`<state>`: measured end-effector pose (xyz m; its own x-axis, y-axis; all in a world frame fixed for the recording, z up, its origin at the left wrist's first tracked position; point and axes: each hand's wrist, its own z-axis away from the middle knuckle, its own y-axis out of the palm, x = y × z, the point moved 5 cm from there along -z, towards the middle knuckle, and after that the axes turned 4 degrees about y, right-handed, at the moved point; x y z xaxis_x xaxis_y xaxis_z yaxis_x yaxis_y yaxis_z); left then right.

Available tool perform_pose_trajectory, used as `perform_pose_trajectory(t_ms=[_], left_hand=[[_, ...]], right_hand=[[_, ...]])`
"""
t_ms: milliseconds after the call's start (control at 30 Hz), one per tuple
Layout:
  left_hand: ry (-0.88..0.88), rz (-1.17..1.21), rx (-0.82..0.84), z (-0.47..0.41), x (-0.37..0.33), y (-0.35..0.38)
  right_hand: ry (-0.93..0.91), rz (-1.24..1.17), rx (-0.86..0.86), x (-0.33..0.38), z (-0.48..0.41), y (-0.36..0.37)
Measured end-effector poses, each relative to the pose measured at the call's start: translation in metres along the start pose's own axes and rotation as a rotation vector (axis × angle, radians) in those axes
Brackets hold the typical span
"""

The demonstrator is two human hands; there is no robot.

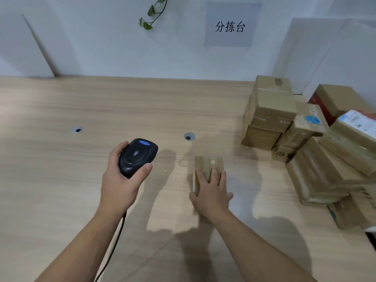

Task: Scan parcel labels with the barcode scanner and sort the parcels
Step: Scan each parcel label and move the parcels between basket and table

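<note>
My left hand (120, 180) grips a black barcode scanner (138, 154) with a blue button on top; its cable runs down along my forearm. To its right a small taped cardboard parcel (209, 165) lies on the wooden table (81, 180). My right hand (211, 192) rests on the parcel's near end, fingers spread over its top and side. No label shows on the parcel's visible faces. The scanner is held a little left of and above the parcel, apart from it.
A pile of several cardboard parcels (305, 139) fills the table's right side, some stacked, one with a white label (358, 121). Two round cable holes (189, 136) sit mid-table. A paper sign (230, 27) hangs on the back wall, and a white board leans at the far left.
</note>
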<state>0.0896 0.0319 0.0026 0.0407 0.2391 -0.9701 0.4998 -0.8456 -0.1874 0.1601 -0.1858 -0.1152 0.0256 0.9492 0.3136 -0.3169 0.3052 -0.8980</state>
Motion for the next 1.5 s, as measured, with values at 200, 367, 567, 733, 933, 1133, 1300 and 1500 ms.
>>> perform_pose_trajectory(t_ms=[200, 367, 567, 733, 933, 1133, 1300, 1500], left_hand=[[-0.009, -0.036, 0.022, 0.014, 0.006, -0.001], [-0.067, -0.024, 0.079, 0.022, 0.018, 0.009], [-0.079, -0.013, 0.124, 0.027, 0.023, 0.018], [-0.071, -0.030, 0.085, 0.028, 0.023, 0.007], [-0.105, -0.044, 0.019, 0.034, 0.018, -0.014], [-0.066, -0.061, -0.092, 0.044, 0.013, -0.068], [-0.020, -0.019, -0.281, 0.055, 0.010, -0.136], [-0.037, 0.024, -0.377, 0.075, 0.013, -0.210]], right_hand=[[-0.068, -0.759, 0.100, -0.052, 0.004, 0.006], [0.023, -0.773, 0.190, -0.089, 0.012, 0.022], [0.048, -0.891, 0.302, -0.076, -0.001, 0.025], [-0.068, -0.838, 0.416, -0.060, -0.007, 0.028], [-0.153, -0.932, 0.443, -0.030, -0.010, 0.035], [-0.343, -0.897, 0.320, 0.066, -0.007, 0.018], [-0.537, -0.858, 0.121, 0.161, -0.011, 0.014], [-0.620, -0.772, -0.030, 0.254, 0.024, 0.007]])
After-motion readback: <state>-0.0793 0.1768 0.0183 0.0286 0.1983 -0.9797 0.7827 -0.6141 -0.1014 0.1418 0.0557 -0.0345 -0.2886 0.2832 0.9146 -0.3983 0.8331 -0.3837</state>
